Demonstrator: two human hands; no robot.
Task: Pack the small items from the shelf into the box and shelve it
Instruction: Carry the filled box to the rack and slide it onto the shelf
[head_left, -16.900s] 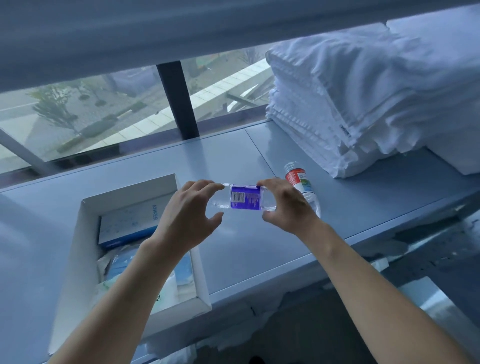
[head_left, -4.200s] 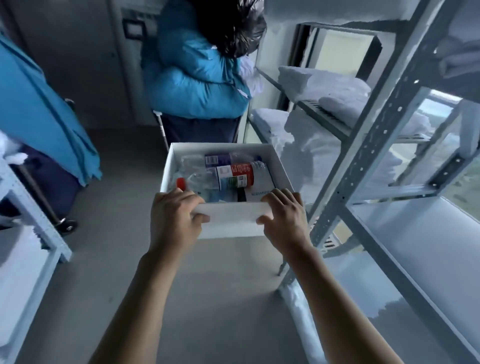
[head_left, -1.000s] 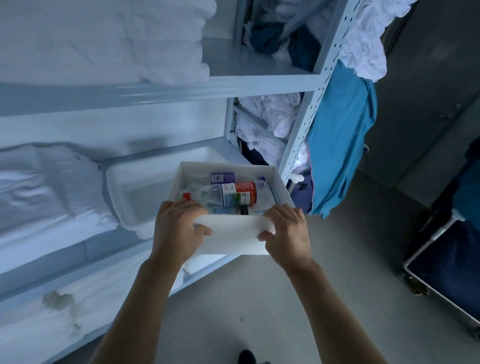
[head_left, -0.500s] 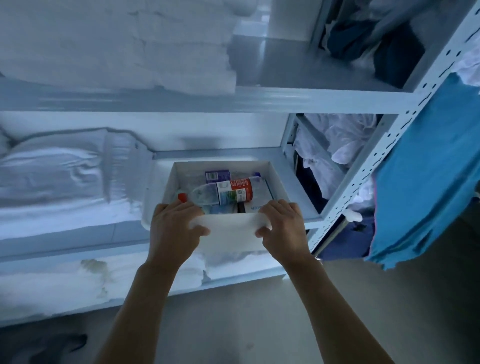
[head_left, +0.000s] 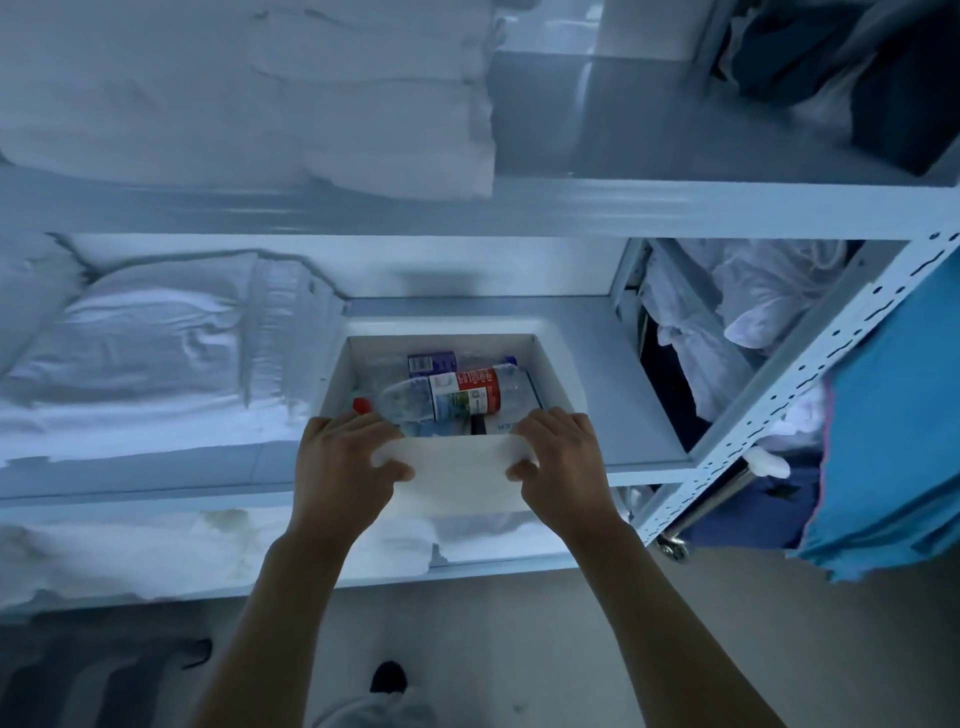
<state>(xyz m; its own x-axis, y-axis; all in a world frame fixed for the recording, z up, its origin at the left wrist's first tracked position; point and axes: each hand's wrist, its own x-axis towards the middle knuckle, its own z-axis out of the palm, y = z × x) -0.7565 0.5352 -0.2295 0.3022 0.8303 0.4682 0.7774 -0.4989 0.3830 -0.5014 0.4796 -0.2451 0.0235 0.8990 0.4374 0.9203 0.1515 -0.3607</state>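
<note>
Now, on the left, soft white bedding (head_left: 130, 353) fills the shelf (head_left: 623, 415), so the box (head_left: 457, 483) has to go in the free spot beside it. The left hand (head_left: 340, 467) wraps the box's near left corner and the right hand (head_left: 563, 462) wraps the right one, each grip pinching the wall so the box stays level. It hangs over a white tray (head_left: 566, 358). A red-label bottle (head_left: 447, 400) lies on top, hiding the smaller things under it.
</note>
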